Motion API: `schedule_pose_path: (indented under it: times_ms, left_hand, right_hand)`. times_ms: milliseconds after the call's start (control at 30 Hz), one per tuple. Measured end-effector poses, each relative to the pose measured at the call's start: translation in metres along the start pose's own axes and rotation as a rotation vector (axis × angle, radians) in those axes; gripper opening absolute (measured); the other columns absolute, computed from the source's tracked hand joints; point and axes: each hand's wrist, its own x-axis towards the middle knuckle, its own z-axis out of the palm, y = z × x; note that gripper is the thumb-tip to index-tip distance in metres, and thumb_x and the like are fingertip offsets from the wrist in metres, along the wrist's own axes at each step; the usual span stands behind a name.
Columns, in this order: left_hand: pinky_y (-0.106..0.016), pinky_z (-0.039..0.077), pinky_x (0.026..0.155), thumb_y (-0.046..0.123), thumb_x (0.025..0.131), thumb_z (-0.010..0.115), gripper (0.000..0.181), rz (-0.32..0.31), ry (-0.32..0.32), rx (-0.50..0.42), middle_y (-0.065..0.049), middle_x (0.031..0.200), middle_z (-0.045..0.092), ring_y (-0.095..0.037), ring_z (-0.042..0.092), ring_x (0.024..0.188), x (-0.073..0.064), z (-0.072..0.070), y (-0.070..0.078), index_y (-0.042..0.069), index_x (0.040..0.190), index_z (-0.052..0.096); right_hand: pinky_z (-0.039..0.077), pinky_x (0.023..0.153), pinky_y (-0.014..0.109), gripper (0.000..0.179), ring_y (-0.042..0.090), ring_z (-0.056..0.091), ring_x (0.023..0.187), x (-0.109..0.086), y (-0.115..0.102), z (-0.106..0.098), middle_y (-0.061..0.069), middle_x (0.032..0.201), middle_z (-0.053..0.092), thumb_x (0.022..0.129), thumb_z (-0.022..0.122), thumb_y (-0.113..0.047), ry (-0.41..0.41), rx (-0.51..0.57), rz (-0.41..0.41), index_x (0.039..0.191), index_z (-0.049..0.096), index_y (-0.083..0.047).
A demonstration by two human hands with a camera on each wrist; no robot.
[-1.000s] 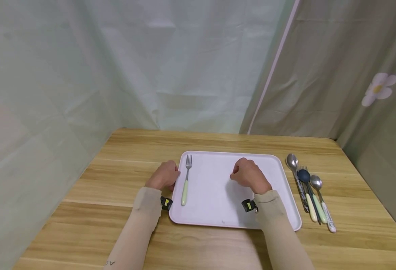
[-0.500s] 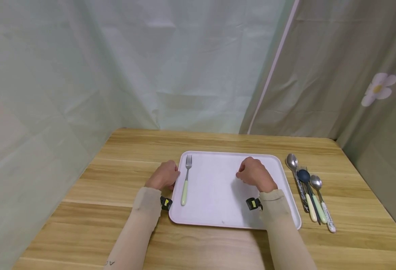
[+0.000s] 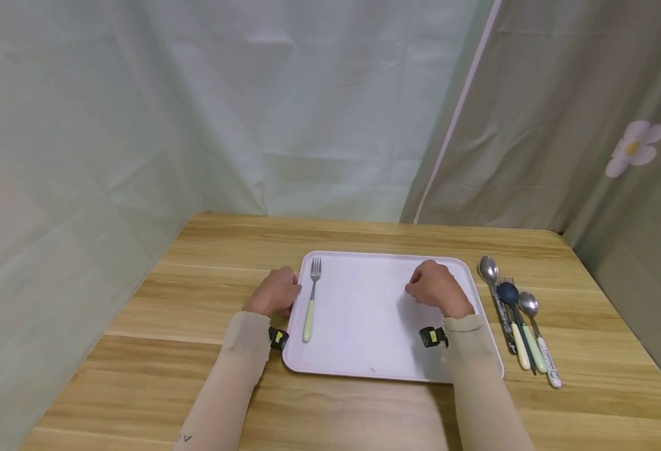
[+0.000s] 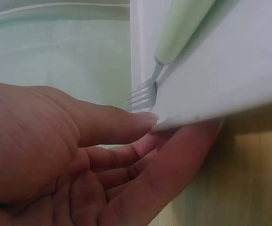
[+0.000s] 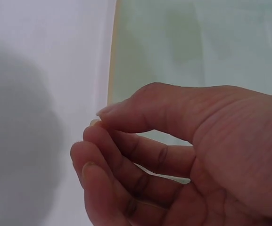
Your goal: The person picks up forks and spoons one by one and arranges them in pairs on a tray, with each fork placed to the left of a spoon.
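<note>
At the left edge of the white tray point(image 3: 364, 313), my left hand point(image 3: 274, 291) pinches the rim. The left wrist view shows the thumb at the rim's upper side and the fingers beneath it. A fork point(image 3: 310, 307) with a pale green handle lies on the tray close to that hand, tines pointing away from me. Above the right part of the tray hovers my right hand point(image 3: 438, 287), its shadow on the surface. In the right wrist view its fingers are curled, with the thumb tip against the index fingertip and nothing held between them.
Right of the tray, several pieces of cutlery lie on the wooden table point(image 3: 195, 313): a large spoon point(image 3: 488, 268), a dark spoon point(image 3: 508, 293), a small spoon point(image 3: 529, 304) and partly covered forks. Curtains point(image 3: 330, 113) hang behind the table and at its sides.
My right hand has moved rightward over the tray. My left hand keeps its grip on the rim, and the fork and tray have stayed in place.
</note>
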Motion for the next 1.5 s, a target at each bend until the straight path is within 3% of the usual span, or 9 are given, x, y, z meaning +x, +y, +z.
schedule_pose_path:
  times_ms: [667,967,1233,1500]
  left_hand:
    - [-0.025,0.050,0.062,0.016,0.105,0.051,0.022,-0.049,-0.016,0.004,-0.014,0.093,0.064,-0.022,0.065,0.074,-0.001,-0.001,0.003,-0.001,0.115,0.059]
    - [-0.026,0.052,0.062,0.014,0.105,0.049,0.022,-0.035,-0.010,0.006,-0.014,0.090,0.065,-0.022,0.065,0.072,0.000,0.001,0.003,-0.003,0.114,0.060]
    - [-0.026,0.050,0.062,0.014,0.105,0.049,0.021,-0.028,-0.013,-0.003,-0.013,0.090,0.065,-0.022,0.065,0.073,0.003,0.004,0.004,-0.002,0.113,0.060]
    - [-0.025,0.049,0.059,0.014,0.105,0.049,0.021,-0.018,-0.004,0.003,-0.013,0.087,0.065,-0.021,0.065,0.071,0.003,0.006,0.005,-0.003,0.110,0.061]
  right_hand:
    - [0.046,0.063,0.030,0.023,0.021,0.061,0.073,0.001,0.028,-0.016,0.010,0.080,0.070,0.094,0.064,-0.017,0.050,-0.016,-0.019,0.101,0.072,0.003]
    - [0.047,0.065,0.029,0.027,0.022,0.059,0.077,-0.001,0.044,-0.027,0.011,0.085,0.069,0.095,0.062,-0.018,0.030,0.034,0.034,0.107,0.071,0.004]
    - [0.045,0.065,0.032,0.027,0.025,0.056,0.080,-0.011,0.065,-0.042,0.010,0.083,0.065,0.095,0.062,-0.019,0.072,0.050,0.094,0.105,0.070,0.005]
    - [0.044,0.068,0.033,0.028,0.029,0.053,0.087,-0.014,0.081,-0.050,0.016,0.095,0.058,0.096,0.061,-0.018,0.090,0.087,0.143,0.108,0.068,0.007]
